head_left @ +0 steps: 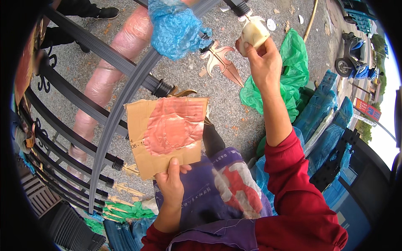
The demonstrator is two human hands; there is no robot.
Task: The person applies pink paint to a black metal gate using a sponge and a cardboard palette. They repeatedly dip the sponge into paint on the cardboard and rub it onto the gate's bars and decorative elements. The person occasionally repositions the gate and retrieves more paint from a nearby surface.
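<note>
The left hand (171,182) gripped the lower edge of a piece of cardboard (165,134) — smeared with copper-pink paint — holding it up before the black iron fence (121,83). Farther out, the right hand (261,58) was clenched around a pale sponge (253,34), just beside a copper-painted spear-shaped finial (222,60) — with gravel ground (226,108) beneath.

A piece of cardboard (166,136) is held up at centre by the left hand (171,186), in front of a metal fence panel (100,121) lying across the ground to the left. The right hand (261,62) is raised upper right, holding a sponge (253,34) beside a spear-shaped finial (221,60). A plastic bag (293,71) lies on the ground behind that hand.
</note>
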